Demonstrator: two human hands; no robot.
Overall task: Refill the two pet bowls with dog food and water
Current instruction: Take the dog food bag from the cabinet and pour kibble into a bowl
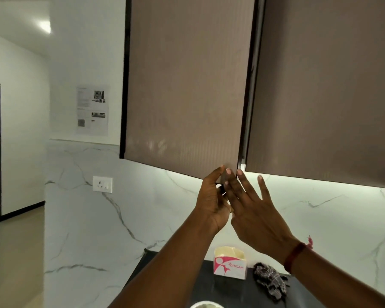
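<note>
Two brown wall cabinet doors hang above the counter. The left cabinet door [185, 85] stands slightly ajar from the right cabinet door [325, 90]. My left hand [211, 201] grips the bottom right corner of the left door, fingers curled under its edge. My right hand [253, 210] is raised beside it, fingers spread, fingertips at the gap between the doors. The white rim of a bowl [206, 304] shows at the bottom edge; what it holds is out of view. No dog food or water is visible.
A black countertop [187, 283] lies below, with a white and pink tissue box [230, 264] and a crumpled checked cloth [270, 280]. A marble backsplash carries a wall socket [102, 184]. A printed notice [92, 110] hangs on the left wall. A doorway opens far left.
</note>
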